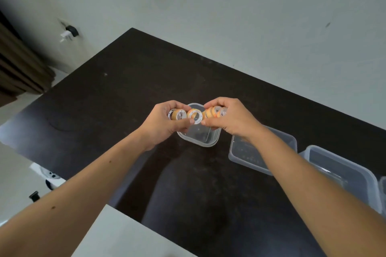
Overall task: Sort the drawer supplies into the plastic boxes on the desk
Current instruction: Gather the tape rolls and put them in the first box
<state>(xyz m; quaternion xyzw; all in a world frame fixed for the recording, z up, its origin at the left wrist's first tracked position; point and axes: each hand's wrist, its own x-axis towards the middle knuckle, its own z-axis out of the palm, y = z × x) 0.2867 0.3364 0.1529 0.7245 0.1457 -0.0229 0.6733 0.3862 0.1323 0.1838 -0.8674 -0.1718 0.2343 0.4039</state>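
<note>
tape rolls held over the square box, drop pending

both hands are up over the dark desk (117,89), w/ a row of small tape rolls (195,115) bunched between them. left hand (165,120) has fingers curled round the rolls at its end of the row; right hand (226,119) grips a stacked cluster at the other end. neither hand is loose: both are closed on tape, thumbs underneath, fingertips on top. exact roll count can't be told, some are hidden behind fingers.

key relation: the row hangs directly above the small square clear box (199,139), not touching it as far as the view shows. the row's long axis runs left-to-right, about as wide as the box opening, so the rolls prob need to go straight down or be let go a few at a time to land inside and not on the rim. both hands are equally near; box sits right below the gap between them.

materials: rolls are yellow-orange tape on white cores, round, hollow centres facing the camera on the left side. box is see-through plastic w/ rounded corners, looks empty. two more clear boxes sit to the right: a rectangular tub (246,152) partly under the right forearm, and a larger tub (342,171) beside it near the desk edge, also apparently empty. desk top is dark, matte, lightly scuffed.

judgement: sorting looks early, first batch not yet in.
</note>
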